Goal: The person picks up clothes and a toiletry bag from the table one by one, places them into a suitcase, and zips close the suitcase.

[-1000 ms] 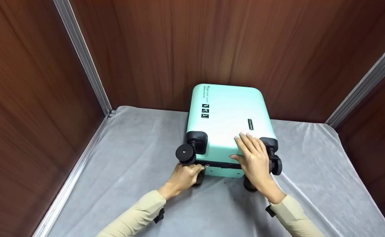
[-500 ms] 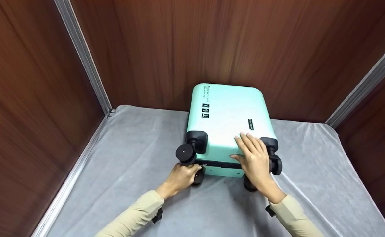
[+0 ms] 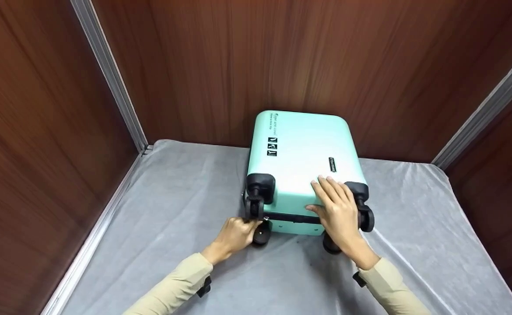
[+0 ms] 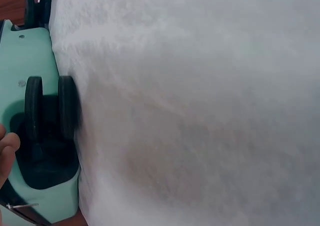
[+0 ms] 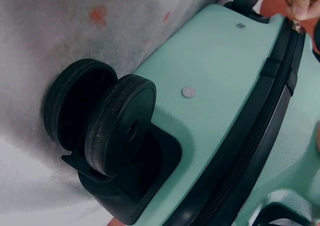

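A mint-green suitcase (image 3: pixel 302 144) lies flat, its wheeled end toward me. My left hand (image 3: pixel 236 234) is at its left front corner, between the upper left wheel (image 3: pixel 254 207) and the lower left wheel (image 3: pixel 261 234). In the right wrist view, the left thumb and finger pinch a zipper pull (image 5: pixel 297 26) on the black zipper (image 5: pixel 250 141). My right hand (image 3: pixel 337 212) rests on the shell's front edge beside the right wheels, fingers straight on top and thumb at the side. Only fingertips (image 4: pixel 9 145) of the left hand show in the left wrist view.
A grey cloth (image 3: pixel 181 188) covers the surface under the suitcase. Brown wood-grain panels (image 3: pixel 194 65) stand behind and at both sides, with metal posts (image 3: pixel 111 74) at the corners. The back panel is close behind the suitcase.
My left hand has slid a little left with the zipper pull, toward the corner. The upper left wheel has swivelled. My right hand has stayed in place.
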`<state>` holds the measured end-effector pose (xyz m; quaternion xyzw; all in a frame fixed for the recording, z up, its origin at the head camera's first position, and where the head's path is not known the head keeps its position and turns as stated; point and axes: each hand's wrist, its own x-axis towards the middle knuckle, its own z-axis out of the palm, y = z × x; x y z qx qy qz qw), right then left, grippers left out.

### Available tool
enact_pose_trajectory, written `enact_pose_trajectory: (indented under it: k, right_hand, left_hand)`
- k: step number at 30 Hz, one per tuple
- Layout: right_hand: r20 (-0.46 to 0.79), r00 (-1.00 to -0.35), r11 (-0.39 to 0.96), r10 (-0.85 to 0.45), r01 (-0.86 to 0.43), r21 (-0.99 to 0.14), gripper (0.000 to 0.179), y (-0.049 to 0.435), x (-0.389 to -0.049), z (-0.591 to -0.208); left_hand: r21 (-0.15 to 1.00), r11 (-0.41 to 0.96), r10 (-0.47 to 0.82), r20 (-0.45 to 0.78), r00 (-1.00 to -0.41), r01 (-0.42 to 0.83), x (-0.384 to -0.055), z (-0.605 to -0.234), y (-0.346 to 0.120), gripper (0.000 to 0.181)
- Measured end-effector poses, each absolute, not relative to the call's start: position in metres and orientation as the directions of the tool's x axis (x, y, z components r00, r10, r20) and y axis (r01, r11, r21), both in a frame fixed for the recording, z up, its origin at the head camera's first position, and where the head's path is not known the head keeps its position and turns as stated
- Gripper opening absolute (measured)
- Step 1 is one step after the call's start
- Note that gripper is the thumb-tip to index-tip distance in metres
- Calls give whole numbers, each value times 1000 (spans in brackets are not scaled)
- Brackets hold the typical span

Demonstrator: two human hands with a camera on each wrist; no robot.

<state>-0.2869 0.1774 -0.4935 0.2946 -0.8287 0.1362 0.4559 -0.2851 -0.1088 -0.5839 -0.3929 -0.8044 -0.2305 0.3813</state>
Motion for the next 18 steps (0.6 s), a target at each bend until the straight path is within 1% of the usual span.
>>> enact_pose_trajectory:
  k: [5,8,10,12,13,16,18]
  right_hand:
    - [835,-404,788,-373,-613,56,66,177,-287,-494]
    - [837,-392,784,-381,-617,69,65,176,-288,-495]
    - [838,-387,785,-385,-614,77,64,176,-288,-495]
    - [837,-385,786,-388,-613,81,64,175,-288,-494]
    - [839,-384,785,-387,-614,81,64,175,-288,-494]
    - [845,-381,785,-376,-616,72,64,176,-288,-494]
    - [849,-379,783,-369,-619,64,64,176,-287,-494]
  left_hand:
    - [71,581,483,772,-413,811,-284,-582,-113,10]
    - [65,575,497,764,-411,816,-283,-582,-117,16]
    - [62,566,503,764,-404,822,-283,-582,-122,23]
    - [58,569,493,775,-396,821,-284,-583,-128,24]
    - [66,574,480,781,-400,817,-284,-584,-132,22]
    - [126,594,424,790,-443,794,-287,-583,-141,9]
    - [161,613,403,778,-482,774,-289,-582,-145,15]
